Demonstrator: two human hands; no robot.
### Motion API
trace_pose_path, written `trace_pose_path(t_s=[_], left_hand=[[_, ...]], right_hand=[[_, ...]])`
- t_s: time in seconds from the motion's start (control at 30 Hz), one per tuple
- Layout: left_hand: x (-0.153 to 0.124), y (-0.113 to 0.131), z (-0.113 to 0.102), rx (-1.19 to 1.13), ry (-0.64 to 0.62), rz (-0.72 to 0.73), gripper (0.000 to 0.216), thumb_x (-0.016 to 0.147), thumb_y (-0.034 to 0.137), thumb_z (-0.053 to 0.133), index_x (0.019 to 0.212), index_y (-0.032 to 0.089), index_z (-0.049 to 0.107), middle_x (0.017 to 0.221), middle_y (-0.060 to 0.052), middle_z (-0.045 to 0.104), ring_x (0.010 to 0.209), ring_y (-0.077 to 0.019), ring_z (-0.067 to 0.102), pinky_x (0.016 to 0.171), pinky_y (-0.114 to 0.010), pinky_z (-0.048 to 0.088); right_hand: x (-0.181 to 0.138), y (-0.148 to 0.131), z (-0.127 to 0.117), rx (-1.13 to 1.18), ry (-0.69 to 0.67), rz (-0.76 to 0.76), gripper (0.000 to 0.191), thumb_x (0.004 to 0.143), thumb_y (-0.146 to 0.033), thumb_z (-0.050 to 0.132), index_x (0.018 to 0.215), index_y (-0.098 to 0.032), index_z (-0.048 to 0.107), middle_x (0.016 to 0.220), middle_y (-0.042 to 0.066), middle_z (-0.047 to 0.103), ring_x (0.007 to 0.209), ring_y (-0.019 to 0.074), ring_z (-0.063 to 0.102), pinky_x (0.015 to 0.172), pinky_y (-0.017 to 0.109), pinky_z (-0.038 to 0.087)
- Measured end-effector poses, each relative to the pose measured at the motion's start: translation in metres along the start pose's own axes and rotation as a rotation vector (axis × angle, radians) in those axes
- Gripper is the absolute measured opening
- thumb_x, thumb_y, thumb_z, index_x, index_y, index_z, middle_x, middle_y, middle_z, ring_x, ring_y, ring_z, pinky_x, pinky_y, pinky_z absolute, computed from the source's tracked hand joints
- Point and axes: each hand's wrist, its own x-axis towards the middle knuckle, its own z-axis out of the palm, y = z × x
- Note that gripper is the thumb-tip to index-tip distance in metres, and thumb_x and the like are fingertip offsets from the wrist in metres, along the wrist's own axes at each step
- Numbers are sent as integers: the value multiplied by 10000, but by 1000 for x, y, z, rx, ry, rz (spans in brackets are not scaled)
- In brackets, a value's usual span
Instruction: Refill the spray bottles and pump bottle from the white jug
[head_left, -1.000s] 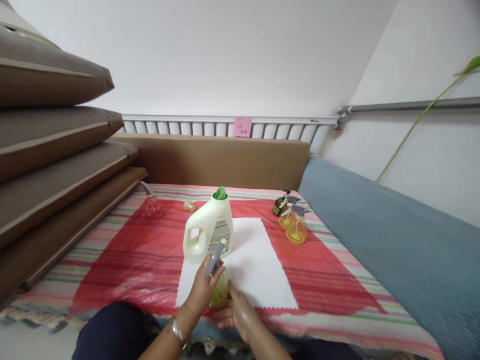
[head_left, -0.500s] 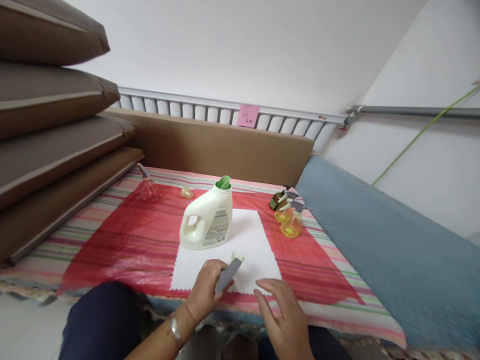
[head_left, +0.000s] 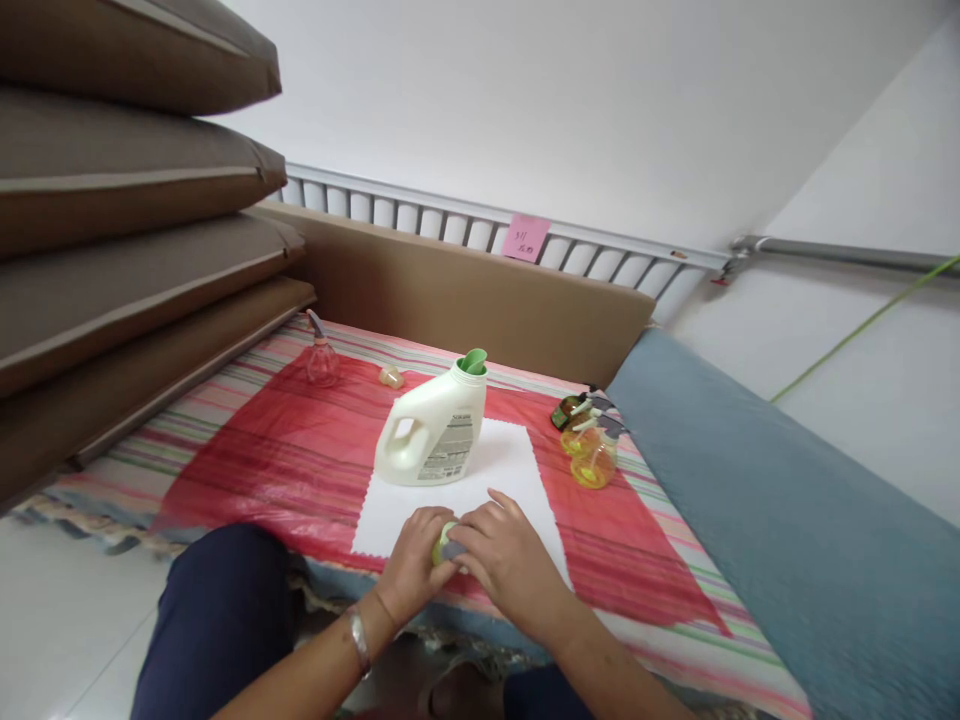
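My left hand [head_left: 415, 555] is wrapped around a small spray bottle [head_left: 442, 543], of which only a yellow-green part and the grey head show. From the other side my right hand [head_left: 504, 560] closes its fingers on the grey spray head. The rest of the bottle is hidden by my hands. Just beyond them a large cream-white detergent jug [head_left: 433, 430] stands upright, with its mouth uncapped and a green spout [head_left: 473, 361] inside. Under the jug lies a white sheet [head_left: 510, 460] with a scalloped edge.
Spray bottles with yellow liquid [head_left: 594, 465] and a dark bottle [head_left: 564, 411] stand at right. A pink spray bottle [head_left: 322, 362] and a small beige container [head_left: 391, 377] are at back left. Brown cushions [head_left: 150, 205] are stacked left; a brown board [head_left: 450, 290] closes the back.
My right hand, open and apart before, has come over to grip the spray head. The left hand has tilted the bottle. The view has shifted slightly left.
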Motion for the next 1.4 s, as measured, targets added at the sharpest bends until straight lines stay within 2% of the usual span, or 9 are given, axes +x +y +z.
trace_pose_path(t_s=[0.13,0.23,0.37,0.43,0.87,1.0,1.1,1.23,1.4], left_hand=[[19,5,-7,-11,4,28,305,799,384,565,1046,205,573,1027,-80,613,969,-233,526,870,-392,399],[33,0,-8,0,-50,33,271,783,381,590,995,212,598,985,-65,635,938,-230,541,844,-378,398],[39,-13,-3,28,-57,-8,275,768,380,606,975,199,604,959,-72,639,921,-238,545,816,-373,403],[38,-18,-2,28,-43,-19,285,768,391,605,974,194,600,961,-76,636,925,-240,543,814,-372,404],[28,-31,-9,-67,35,-67,385,735,427,644,1034,193,577,993,-80,617,958,-243,540,842,-376,409],[27,-23,-9,-100,154,-115,528,660,366,719,1108,182,508,1071,-102,592,1009,-259,529,870,-398,402],[31,-15,-9,-116,226,-120,387,668,275,699,1005,176,537,993,-84,609,949,-246,548,840,-383,415],[40,-11,-11,-78,246,-137,217,675,177,648,872,180,558,883,-56,612,873,-230,557,799,-365,422],[41,-10,-13,-16,238,-162,154,683,203,654,807,168,568,818,-61,607,829,-233,554,761,-367,423]], right_hand=[[4,4,-5,-40,18,37,155,824,-207,572,975,-225,604,894,34,634,876,194,528,887,373,337],[11,12,-5,-82,-31,140,177,845,-232,542,1009,-224,607,899,43,636,872,201,548,774,326,370],[23,18,-1,-26,-100,321,169,873,-244,482,967,-204,616,920,43,638,873,177,580,735,269,391],[29,17,0,-4,-129,356,172,869,-248,478,953,-201,621,933,45,641,878,173,586,728,255,393],[66,3,8,-60,-192,382,191,831,-224,501,868,-138,667,892,104,676,843,189,612,742,254,397],[73,3,9,-72,-212,396,185,817,-240,512,856,-156,673,869,91,685,824,193,618,718,259,401],[77,4,10,-80,-214,404,191,808,-258,522,855,-153,675,866,97,678,813,200,617,704,266,401],[77,4,10,-95,-195,415,204,807,-277,529,864,-142,671,909,114,656,821,200,607,705,268,399],[74,3,7,-113,-185,414,201,814,-316,524,833,-171,662,895,86,637,803,188,599,679,260,393]])
